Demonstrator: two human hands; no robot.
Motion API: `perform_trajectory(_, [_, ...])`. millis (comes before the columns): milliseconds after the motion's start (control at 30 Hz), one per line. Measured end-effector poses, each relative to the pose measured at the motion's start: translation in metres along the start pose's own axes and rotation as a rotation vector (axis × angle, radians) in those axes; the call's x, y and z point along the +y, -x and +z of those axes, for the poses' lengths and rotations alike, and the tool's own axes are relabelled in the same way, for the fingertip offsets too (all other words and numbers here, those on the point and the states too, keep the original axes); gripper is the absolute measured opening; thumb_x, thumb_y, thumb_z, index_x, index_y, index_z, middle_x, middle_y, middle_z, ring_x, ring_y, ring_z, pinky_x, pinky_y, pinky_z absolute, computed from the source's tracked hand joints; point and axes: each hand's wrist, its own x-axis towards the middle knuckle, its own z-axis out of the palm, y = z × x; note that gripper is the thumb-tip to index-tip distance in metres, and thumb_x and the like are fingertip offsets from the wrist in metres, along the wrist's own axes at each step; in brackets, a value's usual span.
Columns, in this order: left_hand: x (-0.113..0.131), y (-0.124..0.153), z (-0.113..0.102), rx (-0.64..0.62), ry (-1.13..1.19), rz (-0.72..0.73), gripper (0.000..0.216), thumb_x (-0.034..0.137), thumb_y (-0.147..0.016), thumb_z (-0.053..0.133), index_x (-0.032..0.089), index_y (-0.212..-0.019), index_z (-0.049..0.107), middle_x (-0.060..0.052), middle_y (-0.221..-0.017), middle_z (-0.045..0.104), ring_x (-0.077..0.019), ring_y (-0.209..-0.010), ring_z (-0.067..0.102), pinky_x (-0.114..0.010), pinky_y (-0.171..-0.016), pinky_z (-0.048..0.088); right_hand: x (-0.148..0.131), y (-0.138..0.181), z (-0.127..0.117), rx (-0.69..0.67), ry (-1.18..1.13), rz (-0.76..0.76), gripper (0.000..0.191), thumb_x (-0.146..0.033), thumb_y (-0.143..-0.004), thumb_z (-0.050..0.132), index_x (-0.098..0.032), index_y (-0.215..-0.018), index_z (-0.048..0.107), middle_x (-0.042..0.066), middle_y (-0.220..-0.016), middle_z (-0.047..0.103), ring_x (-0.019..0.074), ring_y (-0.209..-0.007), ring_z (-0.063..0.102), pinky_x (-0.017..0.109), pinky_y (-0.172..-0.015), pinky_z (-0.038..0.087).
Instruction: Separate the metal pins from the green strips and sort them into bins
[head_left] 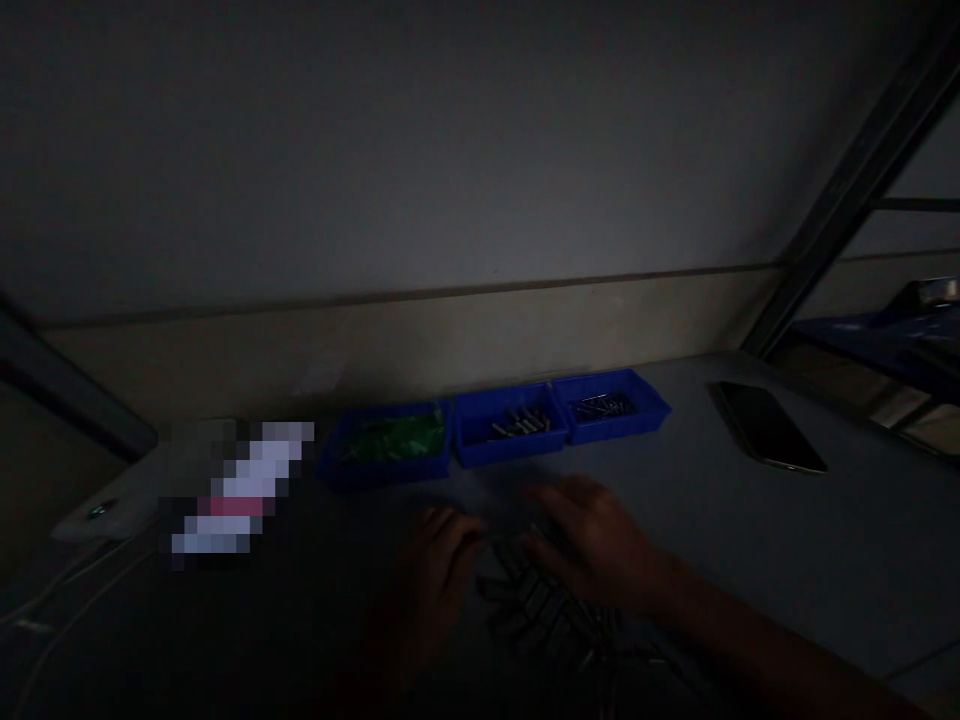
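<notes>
The scene is very dark. Loose, dark metal pieces (544, 605) lie in a pile on the table, several of them short and rod-like. My left hand (439, 560) is beside the pile's left edge, its fingers curled together; whatever is in them is lost in shadow. Over the upper right of the pile reaches my right hand (596, 540), thumb and forefinger apart, the thumb close to the pieces. Beyond my hands stand a blue bin with green items (397, 438), a blue bin with small metal pins (514, 425) and a blue bin with thin metal parts (604, 407).
A phone (769, 425) lies at the right of the grey table (750, 540). At the left are a pixelated area, a pale object (105, 515) and cables (82, 600). A wall (480, 340) closes off the back, with a metal post (825, 230) at the right.
</notes>
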Motion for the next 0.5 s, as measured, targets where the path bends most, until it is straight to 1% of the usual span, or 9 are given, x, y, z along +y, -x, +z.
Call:
perform_trajectory(100, [0.007, 0.002, 0.002, 0.018, 0.15, -0.064, 0.019, 0.023, -0.084, 0.044, 0.022, -0.086, 0.063, -0.002, -0.084, 0.066, -0.0157, -0.081, 0.061, -0.027, -0.073, 0.05, -0.006, 0.003, 0.002, -0.028, -0.046, -0.162, 0.023, -0.027, -0.084, 0.054, -0.017, -0.104, 0.054, 0.005, -0.08, 0.064, 0.0164, -0.072, 0.057, 0.029, -0.066, 0.039])
perform_trajectory(200, [0.013, 0.006, 0.003, 0.045, 0.232, -0.144, 0.018, 0.026, -0.083, 0.045, 0.021, -0.087, 0.061, -0.002, -0.083, 0.067, -0.0152, -0.079, 0.063, -0.025, -0.071, 0.051, -0.007, 0.003, 0.002, -0.003, -0.043, -0.211, 0.015, -0.024, -0.085, 0.052, -0.017, -0.099, 0.054, 0.003, -0.076, 0.063, 0.0152, -0.069, 0.055, 0.028, -0.064, 0.036])
perform_trajectory(267, [0.015, 0.008, 0.002, 0.055, 0.245, -0.174, 0.018, 0.028, -0.083, 0.044, 0.021, -0.086, 0.061, -0.002, -0.082, 0.067, -0.0152, -0.078, 0.063, -0.025, -0.07, 0.051, -0.008, 0.003, 0.002, 0.018, -0.046, -0.212, 0.011, -0.022, -0.086, 0.049, -0.017, -0.096, 0.054, 0.003, -0.073, 0.061, 0.0147, -0.067, 0.053, 0.028, -0.063, 0.034])
perform_trajectory(333, [0.016, 0.009, 0.001, 0.052, 0.245, -0.172, 0.019, 0.029, -0.084, 0.043, 0.021, -0.086, 0.06, -0.003, -0.081, 0.067, -0.0148, -0.077, 0.063, -0.025, -0.069, 0.051, -0.009, 0.002, 0.001, 0.022, -0.067, -0.201, 0.01, -0.021, -0.087, 0.047, -0.017, -0.093, 0.054, 0.003, -0.072, 0.061, 0.0144, -0.065, 0.052, 0.028, -0.062, 0.033])
perform_trajectory(500, [0.019, 0.01, -0.003, 0.028, 0.2, -0.065, 0.017, 0.029, -0.081, 0.05, 0.021, -0.091, 0.062, -0.002, -0.081, 0.067, -0.0141, -0.074, 0.063, -0.023, -0.066, 0.05, -0.011, 0.0, 0.0, -0.013, -0.132, -0.114, 0.01, -0.021, -0.087, 0.045, -0.016, -0.087, 0.054, 0.003, -0.07, 0.06, 0.014, -0.064, 0.051, 0.027, -0.061, 0.035])
